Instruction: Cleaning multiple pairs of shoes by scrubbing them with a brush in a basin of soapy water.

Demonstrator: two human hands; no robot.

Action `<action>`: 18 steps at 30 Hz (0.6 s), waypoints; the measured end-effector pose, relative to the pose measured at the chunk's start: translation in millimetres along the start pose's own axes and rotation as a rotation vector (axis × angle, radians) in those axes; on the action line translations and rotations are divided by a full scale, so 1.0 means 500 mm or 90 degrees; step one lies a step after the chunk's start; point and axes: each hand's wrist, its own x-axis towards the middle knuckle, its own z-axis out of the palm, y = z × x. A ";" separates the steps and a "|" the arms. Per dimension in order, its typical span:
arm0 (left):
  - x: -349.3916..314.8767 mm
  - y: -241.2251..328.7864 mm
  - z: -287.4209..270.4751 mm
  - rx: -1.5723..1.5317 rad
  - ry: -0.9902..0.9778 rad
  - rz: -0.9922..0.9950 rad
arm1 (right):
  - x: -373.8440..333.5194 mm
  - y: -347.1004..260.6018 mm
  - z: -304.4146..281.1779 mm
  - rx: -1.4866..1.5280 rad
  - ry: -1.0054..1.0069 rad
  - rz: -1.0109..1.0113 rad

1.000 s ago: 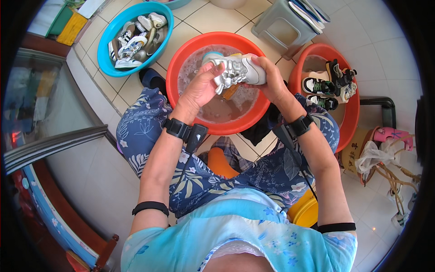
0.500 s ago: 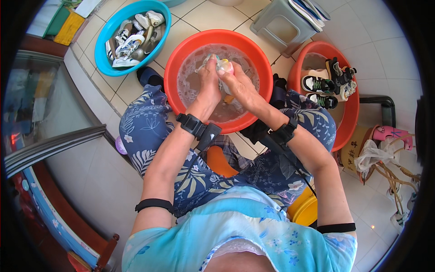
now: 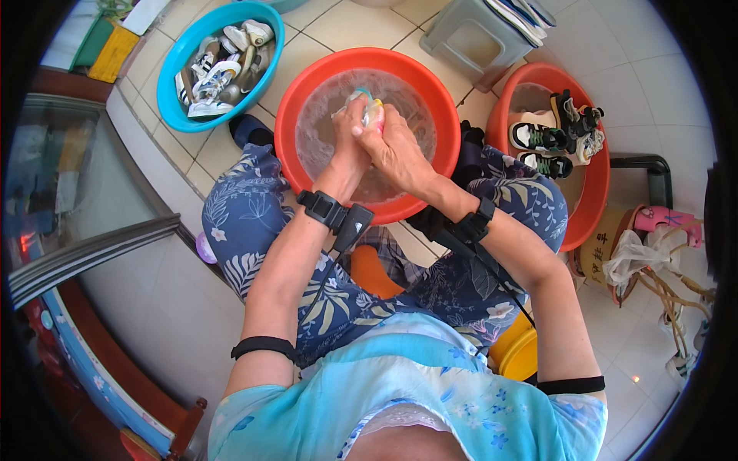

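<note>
A wide red basin (image 3: pixel 287 127) of cloudy, sudsy water stands in front of me between my knees. Over its middle, my left hand (image 3: pixel 350 142) and my right hand (image 3: pixel 396 154) press together around a small, pale, soft-looking thing (image 3: pixel 374 115) with teal, yellow and pink patches. Its kind is hard to make out, since fingers and palms cover most of it. Both hands are closed on it, the right palm laid over from the right side. The water's surface lies just below them.
At the far left, a blue basin (image 3: pixel 171 115) holds several shoes (image 3: pixel 217 81). A second red basin (image 3: pixel 592 200) on the right bears dark sneakers (image 3: pixel 536 138) and water. Behind it is a grey stool (image 3: pixel 473 46). A yellow container (image 3: pixel 516 353) stands by my right hip.
My right hand has turned and closed further over the patterned thing, closer against the left. An orange-yellow bit seen in the water below the hands no longer shows.
</note>
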 end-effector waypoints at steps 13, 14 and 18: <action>-0.002 0.108 -0.065 -0.627 -0.143 -0.303 | 0.060 0.016 -0.117 -0.036 -0.163 -0.153; -0.006 0.110 -0.066 -0.646 -0.238 -0.240 | 0.061 0.015 -0.119 -0.036 -0.163 -0.155; 0.004 0.121 -0.064 -0.786 -0.293 -0.338 | 0.049 0.000 -0.115 0.278 -0.277 0.059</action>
